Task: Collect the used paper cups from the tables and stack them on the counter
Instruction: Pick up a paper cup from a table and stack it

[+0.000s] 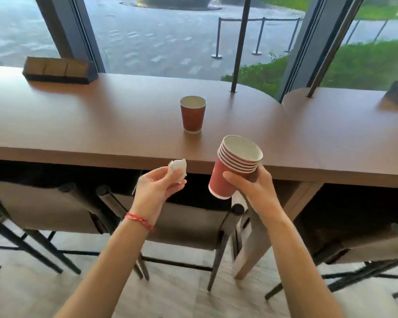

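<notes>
While one red paper cup (193, 114) stands upright and alone on the window counter (78, 120), roughly mid-depth btwn the glass side and the near edge, we see both hands held just off that near edge, over the chairs (189, 216). The right hand (253, 187) is curled round a nested stack of red paper cups (236, 165), approx. five rims showing, tilted w/ mouths up and toward the window. The left hand (156, 188) pinches a crumpled white napkin (177, 171) in bent fingers, so neither hand is free. Key relation: the lone cup lies ahead of and slightly left of the stack, long axis vertical, mouth up, and about midway btwn the two hands laterally; we judge the right hand nearer in reach. The likely next move, in our view, is to lower the stack into it or lift it w/ spare fingers. A dark wooden holder (58, 70) sits at the counter's far-left edge.
</notes>
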### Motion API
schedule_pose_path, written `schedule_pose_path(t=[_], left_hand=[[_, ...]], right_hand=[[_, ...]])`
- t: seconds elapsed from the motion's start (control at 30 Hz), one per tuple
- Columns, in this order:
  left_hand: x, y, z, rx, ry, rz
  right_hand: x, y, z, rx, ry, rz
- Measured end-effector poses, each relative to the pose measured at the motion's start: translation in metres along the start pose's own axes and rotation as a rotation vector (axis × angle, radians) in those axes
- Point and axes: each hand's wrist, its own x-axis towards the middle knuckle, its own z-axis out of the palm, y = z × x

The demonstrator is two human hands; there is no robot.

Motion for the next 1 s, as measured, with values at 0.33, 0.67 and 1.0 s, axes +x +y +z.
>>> schedule_pose_path(t=[0.33,0.67,1.0], left_hand=[[0.078,0.037,-0.006,-0.024,0.015,0.035],[0.106,0.017,-0.010,-0.037,0.091,0.061],[0.122,0.012,-0.014,-0.064,0.155,0.063]], right_hand=[[0.119,-0.060,0.025,-0.035,0.035,-0.164],[0.206,-0.058,0.045,-0.090,-0.041,-0.226],[0.233,-0.020,0.063,-0.243,-0.099,-0.173]])
